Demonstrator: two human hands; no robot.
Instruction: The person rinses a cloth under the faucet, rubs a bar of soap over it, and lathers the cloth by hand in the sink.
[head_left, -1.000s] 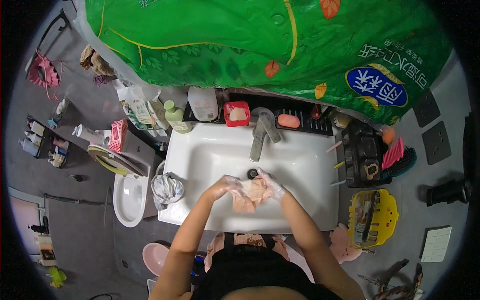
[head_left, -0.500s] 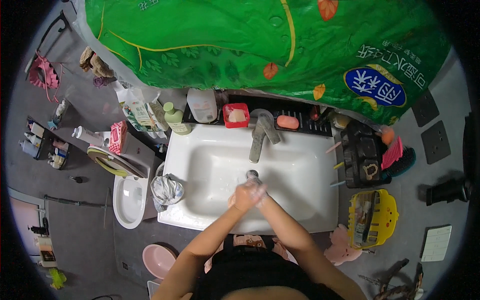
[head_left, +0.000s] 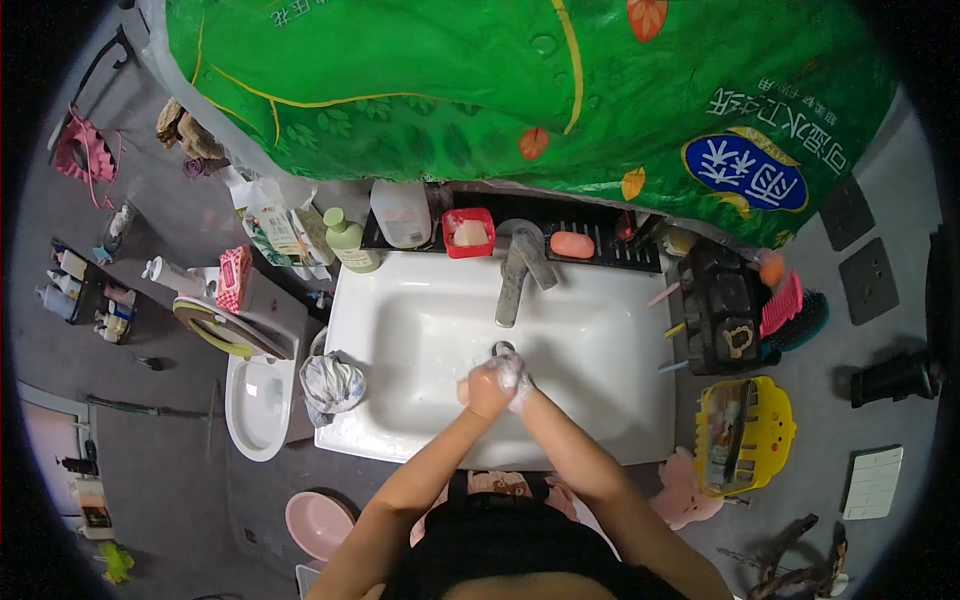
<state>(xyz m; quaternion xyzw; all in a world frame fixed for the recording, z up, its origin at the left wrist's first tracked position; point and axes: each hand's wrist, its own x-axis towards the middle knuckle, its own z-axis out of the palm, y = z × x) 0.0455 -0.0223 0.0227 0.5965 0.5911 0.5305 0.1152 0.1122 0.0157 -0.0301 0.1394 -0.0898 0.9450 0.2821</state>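
Note:
Over the white washbasin [head_left: 400,270] my two hands are pressed together, coated in white lather. My left hand [head_left: 487,391] wraps over my right hand [head_left: 519,387], its fingers closed around it. Foam and the left hand hide most of the right hand's fingers. A pinkish tip pokes out at the left hand's outer side; whose finger it is I cannot make out. Just beyond the hands is the dark drain [head_left: 503,348], partly covered by them. The grey metal faucet [head_left: 513,280] stands above it, and no running water shows.
A pink soap bar [head_left: 572,245] and a red soap dish [head_left: 468,233] line the back ledge, with a clear jug [head_left: 400,213] and green bottle [head_left: 350,240]. A bunched cloth [head_left: 333,383] sits on the left rim. A large green package [head_left: 400,90] overhangs the back.
My hands stay clasped and have shifted slightly, rubbing against each other. The lather now shows more clearly between them. Everything else stays in place apart from a slight view shift.

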